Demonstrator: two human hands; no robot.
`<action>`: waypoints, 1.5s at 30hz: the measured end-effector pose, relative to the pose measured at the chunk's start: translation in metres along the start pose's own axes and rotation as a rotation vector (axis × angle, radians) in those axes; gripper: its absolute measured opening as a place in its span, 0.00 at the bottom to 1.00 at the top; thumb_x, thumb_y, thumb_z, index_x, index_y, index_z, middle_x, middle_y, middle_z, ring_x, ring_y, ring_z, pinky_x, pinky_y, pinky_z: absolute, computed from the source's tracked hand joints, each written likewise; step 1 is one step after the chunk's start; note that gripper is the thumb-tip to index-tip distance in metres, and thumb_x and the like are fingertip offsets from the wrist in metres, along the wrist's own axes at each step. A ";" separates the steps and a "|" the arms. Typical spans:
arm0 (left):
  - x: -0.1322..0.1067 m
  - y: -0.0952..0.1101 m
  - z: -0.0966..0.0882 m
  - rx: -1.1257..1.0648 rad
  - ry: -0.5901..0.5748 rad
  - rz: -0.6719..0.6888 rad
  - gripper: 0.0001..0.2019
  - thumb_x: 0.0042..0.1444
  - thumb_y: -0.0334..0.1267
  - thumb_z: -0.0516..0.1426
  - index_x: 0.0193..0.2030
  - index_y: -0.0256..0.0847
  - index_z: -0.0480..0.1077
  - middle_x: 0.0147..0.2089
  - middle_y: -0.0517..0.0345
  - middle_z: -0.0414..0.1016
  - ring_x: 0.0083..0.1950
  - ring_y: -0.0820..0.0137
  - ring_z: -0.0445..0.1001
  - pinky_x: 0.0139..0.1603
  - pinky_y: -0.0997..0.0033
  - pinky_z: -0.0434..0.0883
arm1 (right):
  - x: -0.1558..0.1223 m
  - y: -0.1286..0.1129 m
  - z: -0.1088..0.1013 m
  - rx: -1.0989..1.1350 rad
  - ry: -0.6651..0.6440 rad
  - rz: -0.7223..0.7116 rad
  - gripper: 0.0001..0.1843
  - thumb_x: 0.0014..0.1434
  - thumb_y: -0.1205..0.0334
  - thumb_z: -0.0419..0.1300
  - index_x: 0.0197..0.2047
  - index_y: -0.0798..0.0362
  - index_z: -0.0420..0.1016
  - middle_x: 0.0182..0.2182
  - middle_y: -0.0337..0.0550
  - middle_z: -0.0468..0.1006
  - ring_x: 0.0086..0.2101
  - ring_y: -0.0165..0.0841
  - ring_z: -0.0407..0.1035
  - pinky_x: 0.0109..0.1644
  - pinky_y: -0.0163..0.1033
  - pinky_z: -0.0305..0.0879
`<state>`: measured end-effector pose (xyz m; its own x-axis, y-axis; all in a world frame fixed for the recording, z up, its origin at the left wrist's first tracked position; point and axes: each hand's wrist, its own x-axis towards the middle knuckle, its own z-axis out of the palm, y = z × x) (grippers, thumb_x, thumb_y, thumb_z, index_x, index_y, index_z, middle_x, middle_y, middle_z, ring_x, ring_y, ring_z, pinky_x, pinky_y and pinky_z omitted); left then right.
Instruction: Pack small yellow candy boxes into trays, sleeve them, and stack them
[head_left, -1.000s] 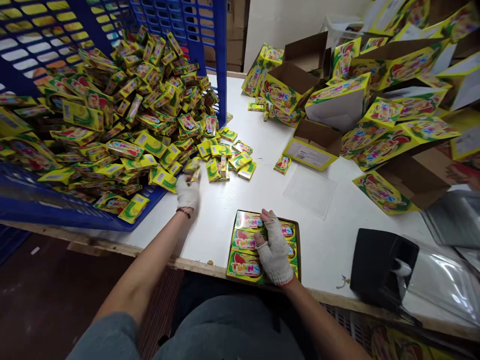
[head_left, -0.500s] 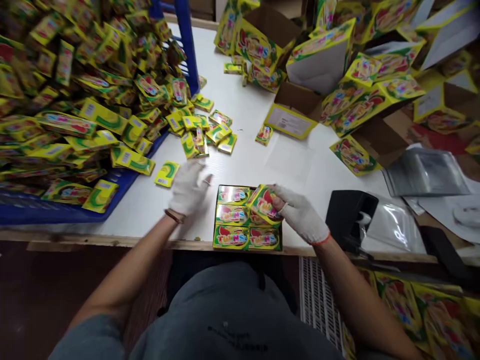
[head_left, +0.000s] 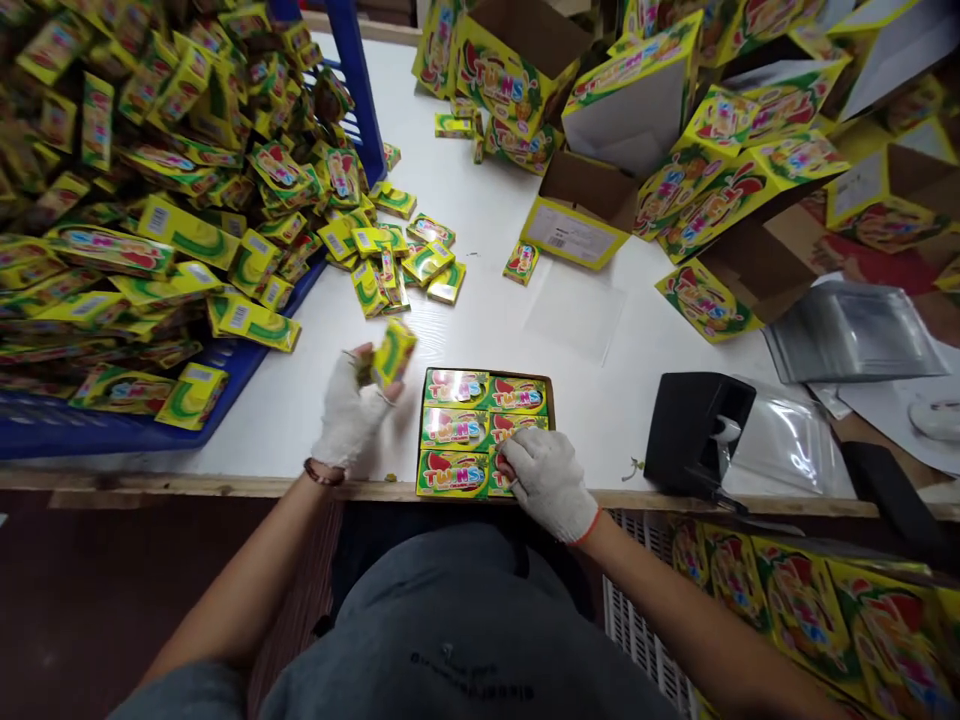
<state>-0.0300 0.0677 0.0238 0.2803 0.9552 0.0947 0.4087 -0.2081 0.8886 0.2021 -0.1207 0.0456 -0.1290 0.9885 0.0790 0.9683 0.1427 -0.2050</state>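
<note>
My left hand [head_left: 356, 405], in a white glove, is closed around a small yellow-green gum box [head_left: 394, 352], tilted and a little blurred, just above the table left of the display box. In front of me, by the table edge, sits an open display box [head_left: 553, 392] with "Twins" gum boxes [head_left: 456, 428] laid flat in two columns, prints facing up. My right hand [head_left: 551, 475], gloved too, rests over the lower right of the display box. Its fingers lie on the gum boxes there and partly cover them; nothing is visibly gripped.
A blue crate [head_left: 358, 90] heaped with gum boxes stands at left, with a loose pile [head_left: 371, 265] spilling beside it. Empty cartons [head_left: 581, 215] crowd the back right. A black tape dispenser [head_left: 694, 430], clear plastic sleeves [head_left: 862, 330] and a clear sheet [head_left: 576, 310] lie on the right.
The gum box my right hand held is now in the display box, and that hand has moved down over the lower right. My left hand has picked up a gum box from the table.
</note>
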 end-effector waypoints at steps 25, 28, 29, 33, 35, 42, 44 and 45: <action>-0.037 0.097 0.042 -0.034 -0.293 0.158 0.21 0.64 0.53 0.51 0.48 0.38 0.76 0.47 0.50 0.79 0.49 0.61 0.76 0.54 0.60 0.73 | 0.041 0.046 -0.044 0.857 0.250 0.183 0.22 0.67 0.52 0.52 0.60 0.49 0.71 0.53 0.45 0.78 0.52 0.40 0.72 0.58 0.49 0.69; -0.012 0.069 0.027 0.140 -0.063 0.277 0.18 0.63 0.47 0.52 0.50 0.38 0.74 0.52 0.49 0.76 0.55 0.61 0.74 0.60 0.58 0.70 | 0.039 0.056 -0.044 0.647 0.026 0.096 0.18 0.65 0.62 0.52 0.54 0.49 0.77 0.46 0.44 0.80 0.44 0.36 0.73 0.50 0.45 0.71; 0.001 0.060 0.024 0.192 -0.012 0.303 0.17 0.63 0.46 0.53 0.50 0.39 0.73 0.53 0.49 0.76 0.56 0.61 0.73 0.60 0.58 0.70 | 0.039 0.056 -0.041 0.566 -0.034 0.077 0.16 0.65 0.63 0.52 0.50 0.50 0.78 0.42 0.45 0.80 0.41 0.36 0.73 0.47 0.43 0.71; 0.064 0.026 0.020 0.381 0.141 0.171 0.16 0.56 0.39 0.57 0.51 0.37 0.71 0.54 0.45 0.74 0.57 0.57 0.71 0.59 0.55 0.70 | 0.042 0.036 -0.022 0.191 -0.063 0.011 0.12 0.65 0.62 0.54 0.38 0.55 0.79 0.37 0.49 0.77 0.38 0.38 0.70 0.43 0.44 0.67; 0.096 0.016 0.024 0.453 0.231 0.023 0.20 0.51 0.38 0.62 0.51 0.35 0.69 0.54 0.42 0.72 0.58 0.52 0.70 0.60 0.52 0.68 | 0.042 0.024 -0.013 0.057 -0.021 -0.015 0.11 0.64 0.60 0.58 0.41 0.57 0.78 0.40 0.53 0.77 0.41 0.42 0.69 0.46 0.47 0.66; 0.152 0.013 0.036 0.020 0.273 -0.152 0.17 0.47 0.38 0.63 0.44 0.37 0.68 0.50 0.44 0.74 0.55 0.56 0.70 0.58 0.56 0.67 | 0.035 0.020 0.008 0.055 0.129 -0.066 0.23 0.63 0.57 0.59 0.59 0.57 0.71 0.55 0.59 0.74 0.53 0.50 0.67 0.55 0.58 0.65; 0.147 0.016 0.031 -0.075 0.231 -0.160 0.15 0.51 0.40 0.60 0.44 0.36 0.68 0.47 0.46 0.75 0.48 0.62 0.73 0.51 0.61 0.71 | 0.030 0.029 0.013 0.228 0.275 -0.102 0.26 0.64 0.58 0.57 0.63 0.56 0.66 0.55 0.57 0.74 0.56 0.49 0.67 0.56 0.58 0.67; 0.140 0.018 0.028 -0.122 0.203 -0.165 0.16 0.52 0.42 0.60 0.45 0.36 0.68 0.45 0.48 0.75 0.44 0.65 0.74 0.46 0.64 0.72 | 0.029 0.034 0.015 0.323 0.372 -0.096 0.26 0.65 0.59 0.55 0.65 0.53 0.63 0.55 0.56 0.74 0.56 0.47 0.67 0.57 0.58 0.67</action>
<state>0.0407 0.1914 0.0400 0.0336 0.9992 0.0210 0.3236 -0.0308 0.9457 0.2286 -0.0866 0.0263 -0.0725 0.8937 0.4429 0.8327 0.2986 -0.4663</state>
